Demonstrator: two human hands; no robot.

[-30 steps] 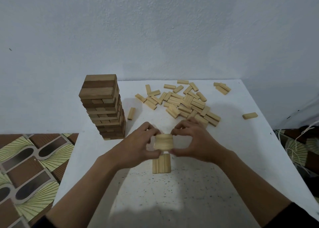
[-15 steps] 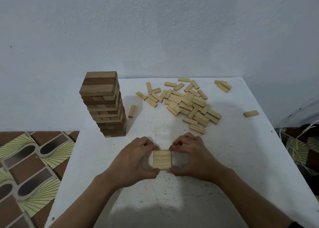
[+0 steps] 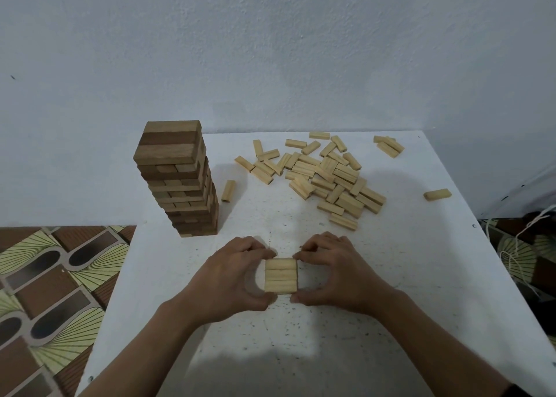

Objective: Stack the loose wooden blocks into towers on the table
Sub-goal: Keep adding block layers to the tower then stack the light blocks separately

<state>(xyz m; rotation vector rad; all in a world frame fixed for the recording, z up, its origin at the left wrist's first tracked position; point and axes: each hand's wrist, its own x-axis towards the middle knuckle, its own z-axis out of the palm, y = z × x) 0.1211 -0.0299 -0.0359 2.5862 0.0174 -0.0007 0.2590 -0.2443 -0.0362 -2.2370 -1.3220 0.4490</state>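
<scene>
A small light-wood stack (image 3: pixel 280 275) stands on the white table (image 3: pixel 391 276), its top layer made of three blocks side by side. My left hand (image 3: pixel 231 279) grips its left side with thumb and curled fingers. My right hand (image 3: pixel 334 271) grips its right side the same way. A pile of loose light blocks (image 3: pixel 328 177) lies at the back of the table. A tall tower of darker brown blocks (image 3: pixel 180 183) stands at the back left.
Single loose blocks lie beside the tower (image 3: pixel 228 191), near the right edge (image 3: pixel 437 194) and at the back right (image 3: pixel 388 145). A wall rises close behind the table. Patterned floor shows at the left (image 3: pixel 45 291), cords at the right (image 3: pixel 517 246).
My hands lowered three held blocks onto the layer lying on the table, crosswise to it. They now squeeze the small stack from both sides.
</scene>
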